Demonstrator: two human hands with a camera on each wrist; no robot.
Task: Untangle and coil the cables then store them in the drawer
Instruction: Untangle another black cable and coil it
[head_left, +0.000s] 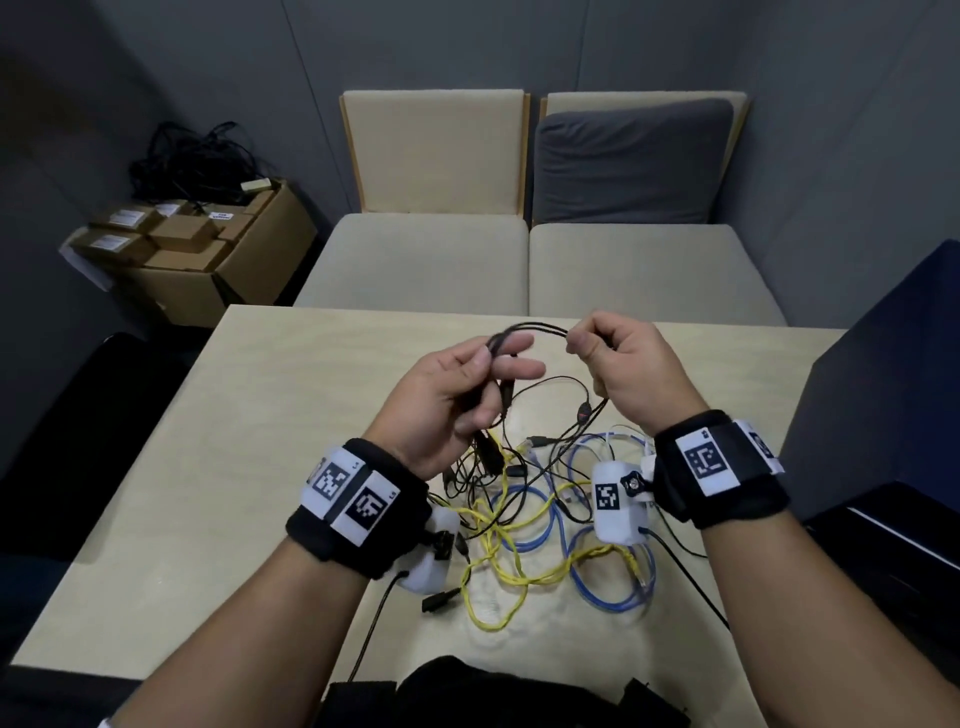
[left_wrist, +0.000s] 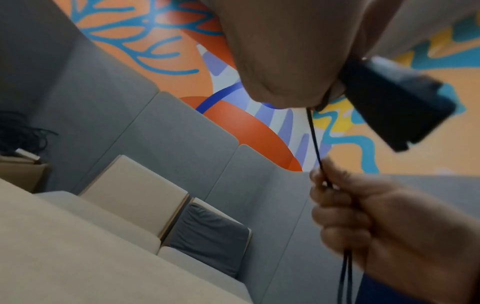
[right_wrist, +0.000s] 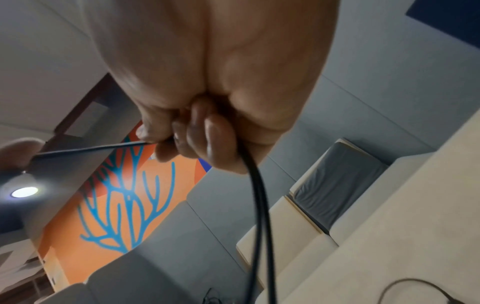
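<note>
My left hand and right hand each pinched the black cable, lifting a doubled span clear of the tangle on the table (to form a coil); no drawer was visible.

Left hand cut off by the top edge of its wrist view, fingers out of sight there. Right hand likewise cropped at the top of its own view, thumb hidden behind curled fingers. Black cable blurred between the hands; lost below them in the tangle, ends not traceable. Tangle partly covered by both wrists. Box labels, far left of the hands, too small to read.
</note>
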